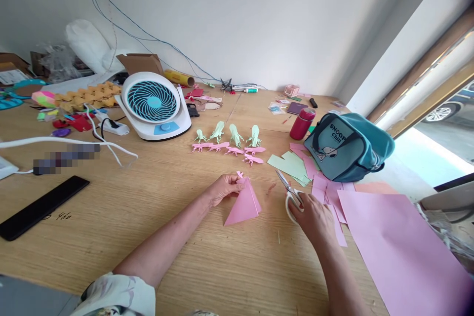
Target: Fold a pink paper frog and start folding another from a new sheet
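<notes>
Pink folded paper lies on the wooden table straight ahead of the person. The left hand pinches its narrow tip between thumb and fingertips, and the right hand curls around the handles of the scissors just to the right, blades apparently closed, clear of the paper. For a clean cut, keep the pinch firm near the tip so the layers cannot slip — and bring the blades in square to the fold. The paper's long axis runs away from the person: tip toward the small paper figures, wide end nearest the body — fan, bag and pink sheet lie further out.
</notes>
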Demonstrator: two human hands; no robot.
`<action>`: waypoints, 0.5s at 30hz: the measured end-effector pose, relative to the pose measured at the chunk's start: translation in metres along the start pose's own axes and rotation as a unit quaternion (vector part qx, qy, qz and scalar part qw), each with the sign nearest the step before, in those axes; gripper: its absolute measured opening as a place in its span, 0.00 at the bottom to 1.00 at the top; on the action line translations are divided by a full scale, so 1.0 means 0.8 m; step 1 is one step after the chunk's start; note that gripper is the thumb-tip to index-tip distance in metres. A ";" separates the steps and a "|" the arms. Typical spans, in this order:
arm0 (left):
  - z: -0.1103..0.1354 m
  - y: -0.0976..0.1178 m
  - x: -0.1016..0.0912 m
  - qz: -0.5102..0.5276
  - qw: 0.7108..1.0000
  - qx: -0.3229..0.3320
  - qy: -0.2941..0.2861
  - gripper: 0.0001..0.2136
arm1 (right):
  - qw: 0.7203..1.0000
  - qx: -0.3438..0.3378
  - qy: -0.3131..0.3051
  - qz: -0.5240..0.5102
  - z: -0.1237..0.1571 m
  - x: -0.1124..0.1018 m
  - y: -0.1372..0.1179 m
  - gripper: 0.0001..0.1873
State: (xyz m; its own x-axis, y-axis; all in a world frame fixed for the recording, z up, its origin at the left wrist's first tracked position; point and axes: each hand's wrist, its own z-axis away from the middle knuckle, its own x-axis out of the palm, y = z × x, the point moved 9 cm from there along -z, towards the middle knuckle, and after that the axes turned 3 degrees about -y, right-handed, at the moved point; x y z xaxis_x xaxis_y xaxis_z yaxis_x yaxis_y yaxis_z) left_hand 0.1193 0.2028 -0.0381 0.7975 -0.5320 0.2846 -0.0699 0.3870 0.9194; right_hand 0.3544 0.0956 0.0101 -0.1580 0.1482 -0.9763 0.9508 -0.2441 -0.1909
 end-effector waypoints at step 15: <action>0.014 -0.006 0.006 -0.023 0.998 0.042 0.035 0.24 | 0.985 -0.064 0.036 -0.158 0.011 0.002 -0.038 0.19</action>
State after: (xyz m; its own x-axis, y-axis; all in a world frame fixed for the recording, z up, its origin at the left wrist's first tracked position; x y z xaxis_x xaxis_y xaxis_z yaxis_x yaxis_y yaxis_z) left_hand 0.1167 0.1895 -0.0380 0.8405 -0.4932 0.2243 -0.0797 0.2969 0.9516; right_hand 0.3229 0.0945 0.0132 -0.4366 0.2651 -0.8597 0.8838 -0.0523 -0.4650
